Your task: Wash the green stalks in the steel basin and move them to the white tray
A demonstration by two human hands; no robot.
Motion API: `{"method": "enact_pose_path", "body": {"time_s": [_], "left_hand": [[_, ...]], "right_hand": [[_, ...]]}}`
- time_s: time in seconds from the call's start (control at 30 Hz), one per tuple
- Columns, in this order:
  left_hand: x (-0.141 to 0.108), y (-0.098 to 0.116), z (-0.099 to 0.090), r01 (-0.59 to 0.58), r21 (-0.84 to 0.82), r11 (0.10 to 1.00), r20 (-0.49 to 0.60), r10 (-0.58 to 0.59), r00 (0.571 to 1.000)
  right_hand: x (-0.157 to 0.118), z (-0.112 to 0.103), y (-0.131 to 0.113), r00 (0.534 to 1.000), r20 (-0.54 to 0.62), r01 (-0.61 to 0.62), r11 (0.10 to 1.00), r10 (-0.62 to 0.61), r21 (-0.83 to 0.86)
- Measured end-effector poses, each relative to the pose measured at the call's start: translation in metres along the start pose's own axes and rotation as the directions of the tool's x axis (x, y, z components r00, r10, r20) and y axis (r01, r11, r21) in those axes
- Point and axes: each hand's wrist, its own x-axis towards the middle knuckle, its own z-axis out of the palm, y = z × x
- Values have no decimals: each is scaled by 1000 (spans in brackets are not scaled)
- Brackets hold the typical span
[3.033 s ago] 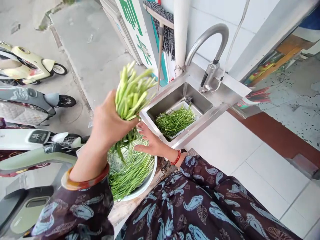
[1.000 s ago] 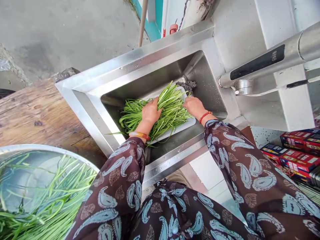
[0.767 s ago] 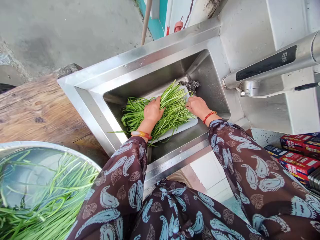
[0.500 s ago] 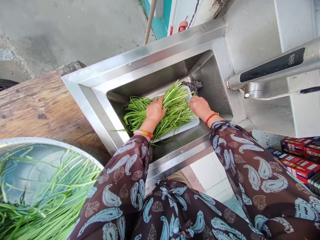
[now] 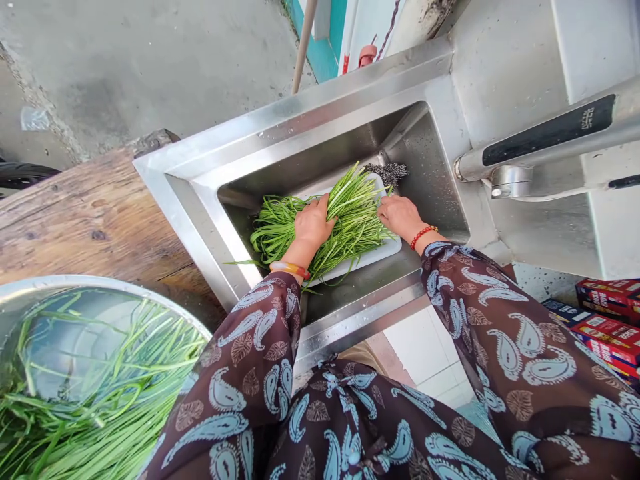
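Observation:
A white tray [image 5: 388, 249] heaped with long green stalks [image 5: 350, 200] sits inside the steel sink [image 5: 445, 167]. My left hand [image 5: 314, 225], with an orange and white bangle at its wrist, is wrapped over the middle of the heap, its fingers round some stalks. At the right end of the tray, my right hand [image 5: 401, 217], with a red bead bracelet, is closed beside the cut ends of the stalks; its fingertips are partly hidden and what they pinch is too small to tell.
Dark steel-wool scrubbers [image 5: 393, 173] lie in the sink behind the tray. A faucet [image 5: 545, 143] stands at the right. At lower left, a large basin [image 5: 113, 285] holds water and more greens beside a wooden bench [image 5: 90, 213]. Red boxes [image 5: 607, 333] are at the right.
The view has shifted slightly, so the sink and basin appear a little farther right. Both hands hold nearly the same places on the stalks and tray end.

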Motion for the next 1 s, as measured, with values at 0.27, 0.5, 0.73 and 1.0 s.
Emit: {"method": "enact_pose_path", "body": {"time_s": [0.27, 0.5, 0.73, 1.0], "left_hand": [[0, 1, 1, 6, 19, 1000, -5, -6, 1000], [-5, 7, 2, -18, 49, 999, -22, 20, 1000], [-38, 41, 28, -365, 162, 917, 117, 349, 930], [-93, 53, 12, -477, 202, 856, 162, 451, 878]], "right_hand": [[13, 19, 18, 983, -111, -75, 880, 143, 470], [-9, -1, 23, 883, 4, -152, 276, 470, 949], [-67, -55, -8, 917, 20, 56, -178, 397, 982], [-100, -86, -89, 965, -37, 130, -351, 260, 927]]}}
